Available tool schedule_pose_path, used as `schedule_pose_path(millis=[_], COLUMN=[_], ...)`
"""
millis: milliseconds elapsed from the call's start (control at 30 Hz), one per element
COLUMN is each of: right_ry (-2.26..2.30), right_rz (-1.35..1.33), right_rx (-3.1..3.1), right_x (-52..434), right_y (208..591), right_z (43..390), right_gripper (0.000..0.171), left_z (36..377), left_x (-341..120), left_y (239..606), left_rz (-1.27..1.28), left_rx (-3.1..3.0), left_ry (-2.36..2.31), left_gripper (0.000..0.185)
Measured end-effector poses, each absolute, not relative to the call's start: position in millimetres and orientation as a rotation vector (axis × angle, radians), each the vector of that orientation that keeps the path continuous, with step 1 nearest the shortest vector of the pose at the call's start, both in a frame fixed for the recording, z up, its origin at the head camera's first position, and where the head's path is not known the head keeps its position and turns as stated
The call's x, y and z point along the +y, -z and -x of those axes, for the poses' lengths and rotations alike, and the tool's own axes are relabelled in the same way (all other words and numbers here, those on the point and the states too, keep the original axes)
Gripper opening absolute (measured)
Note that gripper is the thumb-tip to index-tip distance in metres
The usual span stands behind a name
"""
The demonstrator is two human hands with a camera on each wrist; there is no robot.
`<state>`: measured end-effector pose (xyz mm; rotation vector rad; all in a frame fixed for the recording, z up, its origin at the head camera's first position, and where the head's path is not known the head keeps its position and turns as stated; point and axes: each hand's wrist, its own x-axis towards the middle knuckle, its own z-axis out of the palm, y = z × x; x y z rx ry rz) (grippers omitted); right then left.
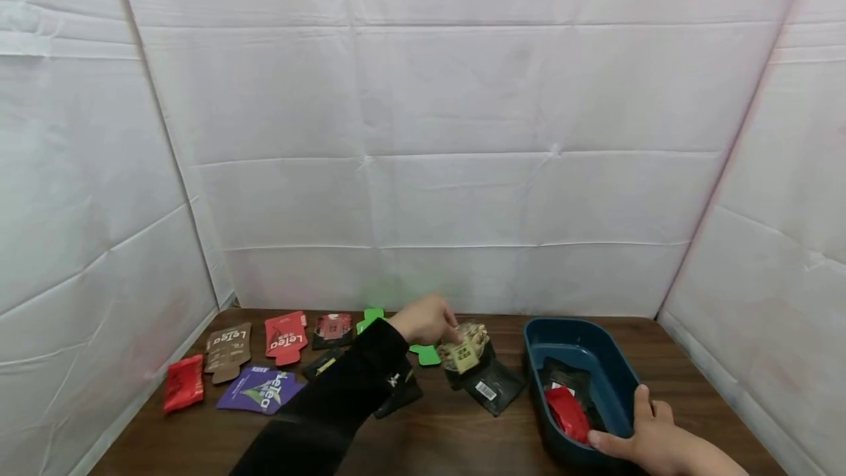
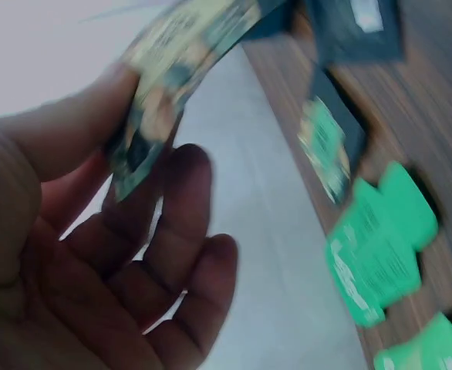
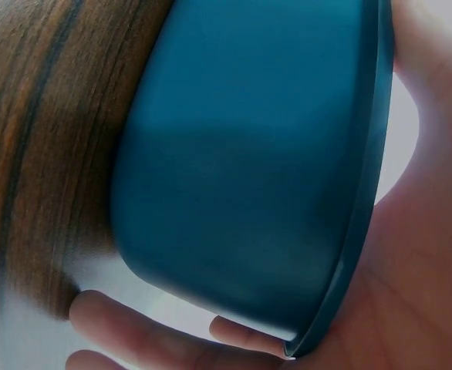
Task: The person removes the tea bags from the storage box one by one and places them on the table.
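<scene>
Left hand [image 1: 426, 320], lower middle of the head view, has its grip pinching a bent-looking packet [image 2: 186, 65] there, yellowish with mottled dark print. Lower right there's a blue bin [image 1: 575, 347], and the right hand [image 1: 662, 441] holds its rim.

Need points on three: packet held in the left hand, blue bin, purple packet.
Held packet [image 2: 184, 68]: left wrist view, middle of its printed face.
Blue bin [image 3: 241, 169]: right wrist view, outer wall.
Purple packet [image 1: 261, 389]: head view, middle of its upward face.
</scene>
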<state>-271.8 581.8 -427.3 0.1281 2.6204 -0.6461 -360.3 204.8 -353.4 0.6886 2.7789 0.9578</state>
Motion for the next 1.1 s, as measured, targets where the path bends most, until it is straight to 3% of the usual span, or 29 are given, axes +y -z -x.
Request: schedule_pose_path(millis=[400, 633, 1100], right_ry=[0.689, 0.699, 0.688], right_rz=[-0.165, -0.184, -0.151], right_rx=[2.579, 2.581, 2.595], right_x=[582.6, 579.3, 577.2], right_y=[422.7, 422.9, 418.9], right_z=[267.0, 268.2, 264.7], right_gripper=[0.137, 0.141, 0.136], left_z=[369.4, 373.1, 377.2], left_x=[200.3, 204.7, 200.9], left_y=[406.2, 435.4, 449.0], left_rz=[-0.653, -0.651, -0.661], left_rx=[2.765, 2.962, 3.008], left_ry=[-0.709, -0.467, -0.470], left_gripper=[0.006, 0.016, 0.033])
